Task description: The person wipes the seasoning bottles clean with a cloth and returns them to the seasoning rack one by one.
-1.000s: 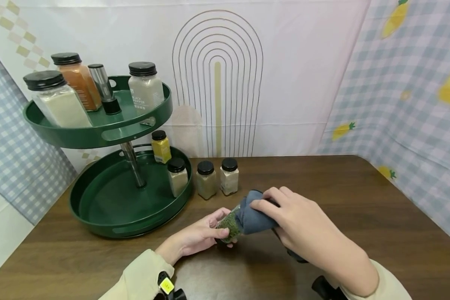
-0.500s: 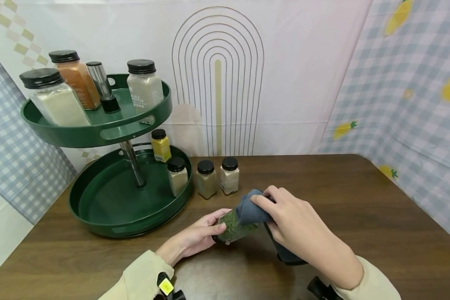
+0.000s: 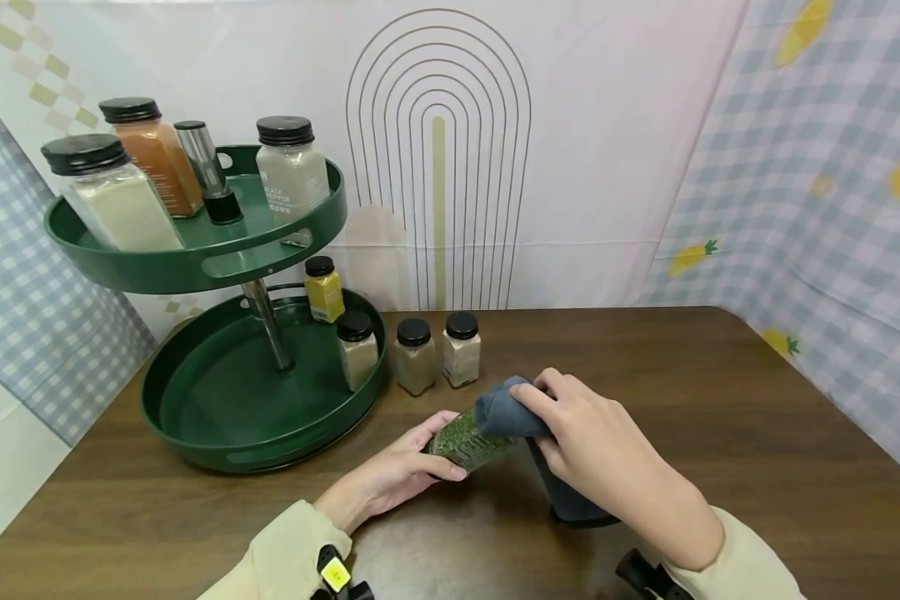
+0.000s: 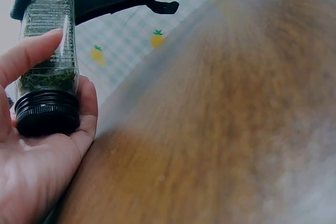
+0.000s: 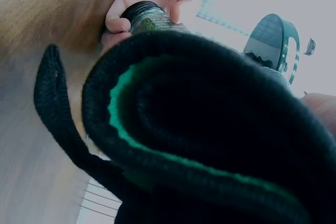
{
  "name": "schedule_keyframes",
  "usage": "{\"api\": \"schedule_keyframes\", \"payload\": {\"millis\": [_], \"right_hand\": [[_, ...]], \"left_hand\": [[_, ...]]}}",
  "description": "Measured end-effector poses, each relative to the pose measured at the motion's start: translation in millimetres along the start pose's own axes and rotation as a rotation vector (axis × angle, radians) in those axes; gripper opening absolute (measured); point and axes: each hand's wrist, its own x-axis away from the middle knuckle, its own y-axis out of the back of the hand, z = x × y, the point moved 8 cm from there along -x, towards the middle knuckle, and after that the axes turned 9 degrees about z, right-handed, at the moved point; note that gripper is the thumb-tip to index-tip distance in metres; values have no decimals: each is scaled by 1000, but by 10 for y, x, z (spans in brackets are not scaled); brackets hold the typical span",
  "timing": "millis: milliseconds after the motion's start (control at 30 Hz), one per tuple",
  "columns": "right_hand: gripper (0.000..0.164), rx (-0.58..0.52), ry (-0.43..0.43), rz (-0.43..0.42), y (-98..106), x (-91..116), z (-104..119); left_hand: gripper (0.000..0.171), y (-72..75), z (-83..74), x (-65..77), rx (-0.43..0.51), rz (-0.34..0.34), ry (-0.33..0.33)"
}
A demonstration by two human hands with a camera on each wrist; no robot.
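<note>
My left hand (image 3: 401, 471) grips a clear spice jar (image 4: 50, 56) of green dried herbs around its black-lidded end. In the left wrist view the thumb lies across the printed label and the black lid (image 4: 47, 113) rests in the palm. A folded dark blue-grey cloth (image 3: 506, 410) covers the far end of the jar. My right hand (image 3: 600, 446) pinches that cloth against the glass, and a loose part hangs below the fingers. The cloth, with a hanging loop (image 5: 52, 93), fills most of the right wrist view and hides much of the jar there.
A two-tier green tray stand (image 3: 262, 454) stands on the left, with large jars and a silver-and-black grinder (image 3: 208, 172) on top. Its lower tier bears a yellow jar (image 3: 324, 289) and a beige jar (image 3: 357, 354). Two small jars (image 3: 414, 358) stand on the wooden table (image 3: 705, 392) beside it.
The cloth and right hand have shifted slightly left and up, and more of the herb jar shows. The left hand has turned the jar a little, its thumb now lower along it.
</note>
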Motion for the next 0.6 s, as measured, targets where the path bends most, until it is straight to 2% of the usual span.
{"api": "schedule_keyframes", "payload": {"millis": [200,433,600], "right_hand": [[40,0,-29,30,-16,11,-36],[36,68,-64,128,-55,34,-105],[36,104,-71,167,-60,45,-152]], "left_hand": [[51,-8,2,-3,16,9,-4],[52,-7,5,-7,45,18,-16],[52,-7,6,-16,46,22,-10]]}}
